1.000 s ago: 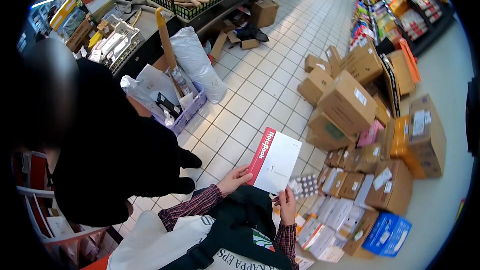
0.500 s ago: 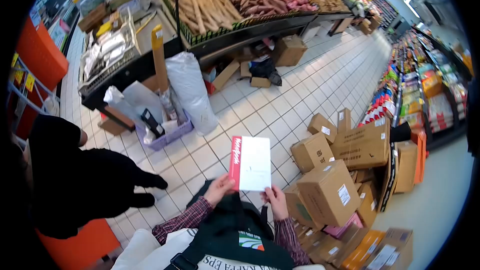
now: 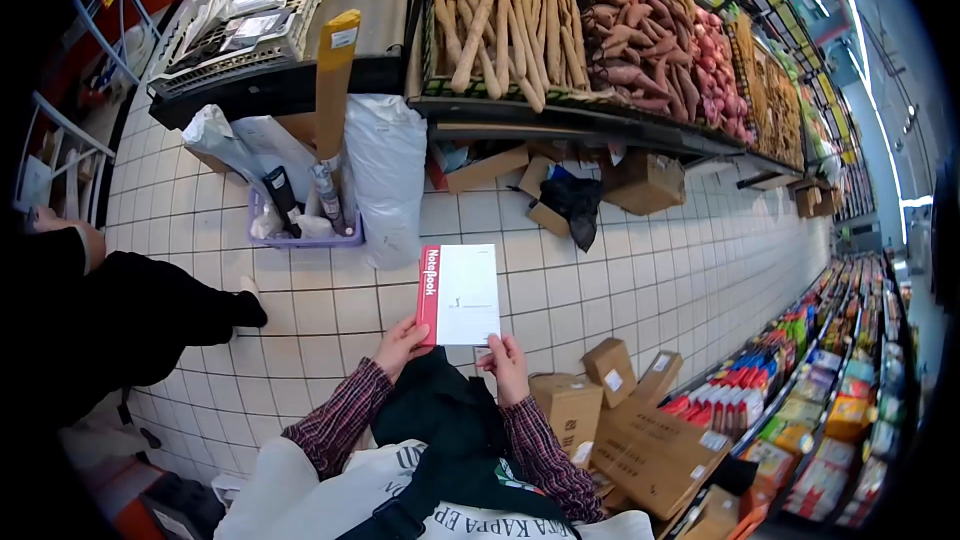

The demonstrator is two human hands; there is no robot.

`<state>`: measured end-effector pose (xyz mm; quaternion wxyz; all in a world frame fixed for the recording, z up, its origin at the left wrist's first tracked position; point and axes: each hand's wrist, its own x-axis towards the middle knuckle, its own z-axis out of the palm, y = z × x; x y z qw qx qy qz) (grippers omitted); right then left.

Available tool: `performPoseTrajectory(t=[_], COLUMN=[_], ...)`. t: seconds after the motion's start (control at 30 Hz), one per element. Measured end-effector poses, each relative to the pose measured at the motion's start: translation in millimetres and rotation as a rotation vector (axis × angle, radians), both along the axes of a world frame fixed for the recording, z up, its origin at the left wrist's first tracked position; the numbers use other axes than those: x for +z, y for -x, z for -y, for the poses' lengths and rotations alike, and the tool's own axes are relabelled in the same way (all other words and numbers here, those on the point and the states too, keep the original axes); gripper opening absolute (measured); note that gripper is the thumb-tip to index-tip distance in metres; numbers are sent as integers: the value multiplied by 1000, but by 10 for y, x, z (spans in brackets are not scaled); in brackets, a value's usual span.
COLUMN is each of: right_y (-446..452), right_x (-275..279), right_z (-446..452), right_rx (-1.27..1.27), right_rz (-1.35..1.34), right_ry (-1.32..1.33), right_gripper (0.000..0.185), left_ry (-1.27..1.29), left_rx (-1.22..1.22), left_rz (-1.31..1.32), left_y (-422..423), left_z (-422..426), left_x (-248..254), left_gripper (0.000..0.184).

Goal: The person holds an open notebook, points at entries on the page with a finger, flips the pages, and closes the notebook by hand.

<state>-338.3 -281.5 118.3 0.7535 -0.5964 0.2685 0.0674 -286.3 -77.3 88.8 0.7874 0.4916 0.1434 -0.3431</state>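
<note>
A notebook [image 3: 467, 294] with a white cover and a red strip reading "NoteBook" is held out in front of my body. My left hand [image 3: 403, 345] pinches its lower left corner by the red strip. At the lower right corner, my right hand [image 3: 508, 365] grips the edge between thumb and fingers. The cover faces up toward me and looks closed. Below it hangs the dark green apron [image 3: 435, 405] that I wear over a white top.
Cardboard boxes [image 3: 655, 455] are piled at my right, before packed shelves [image 3: 830, 390]. Ahead stands a produce counter [image 3: 640, 120] with root vegetables. A purple basket [image 3: 310, 239] and a white sack [image 3: 385, 180] stand on the tiled floor. Another person [image 3: 130, 310] in black is at my left.
My view has turned to the right, so the counter and person shift left and the boxes sit lower. Both hands still hold the notebook.
</note>
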Motion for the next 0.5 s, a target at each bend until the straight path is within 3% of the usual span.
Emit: performPoseTrajectory(t=[0.17,0.27,0.37,0.5], right_y=[-664,-1031,-1391,-2073], right_x=[150,115,-4,-159], right_z=[881,1258,1636,2211], right_rx=[23,56,99,274], right_rz=[-52,-94,-189,-358], right_ry=[54,5,-70,-103], right_gripper=[20,20,18,18], left_ry=[75,34,44,-34], left_rx=[-46,6,218,742], left_rz=[-44,-66,-79,-142], left_y=[-725,-998,-1104,-980], left_z=[783,1073,1141,1214], left_x=[151,186,-88,-309], left_gripper=[47,55,56,53])
